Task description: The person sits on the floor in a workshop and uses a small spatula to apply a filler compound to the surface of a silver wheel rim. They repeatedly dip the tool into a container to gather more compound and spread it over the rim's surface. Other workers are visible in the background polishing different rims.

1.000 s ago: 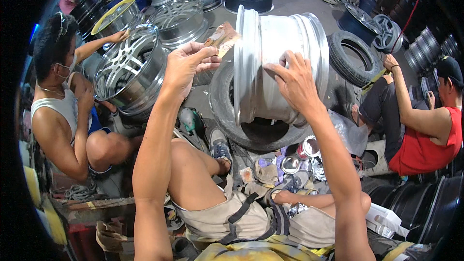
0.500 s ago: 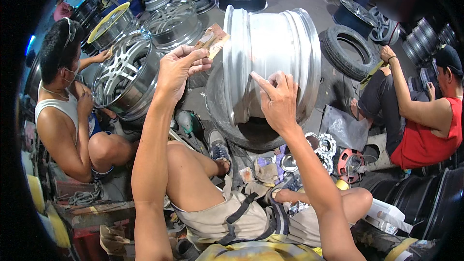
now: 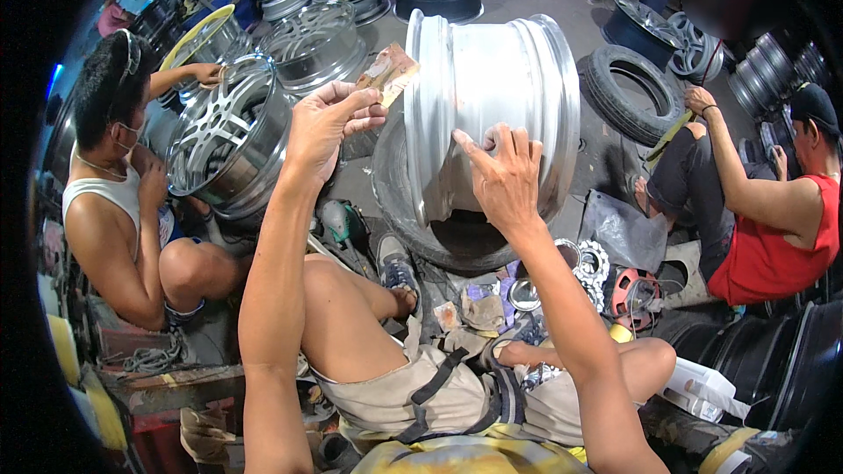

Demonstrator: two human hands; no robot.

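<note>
A silver wheel rim (image 3: 492, 70) stands on its edge in front of me, resting on a tyre (image 3: 391, 202) that lies flat. My left hand (image 3: 329, 123) pinches a thin brown scrap (image 3: 388, 72) with a pale yellowish smear between thumb and fingers, beside the rim's left flange. What the scrap is made of I cannot tell. My right hand (image 3: 509, 167) is at the rim's barrel, its index finger stretched out to the surface near the left lip. The other fingers are loosely bent and nothing shows in them.
A co-worker (image 3: 110, 202) sits at the left by a spoked wheel (image 3: 224, 132); another (image 3: 773, 219) sits at the right. A second tyre (image 3: 637, 92) lies behind. A green-grey power tool (image 3: 338, 221), a plastic bag (image 3: 623, 228) and a red round device (image 3: 634, 294) lie on the floor.
The left co-worker's hand has moved farther along the spoked wheel's upper edge. My right fingertip has shifted very slightly left; my left hand stays still with the scrap.
</note>
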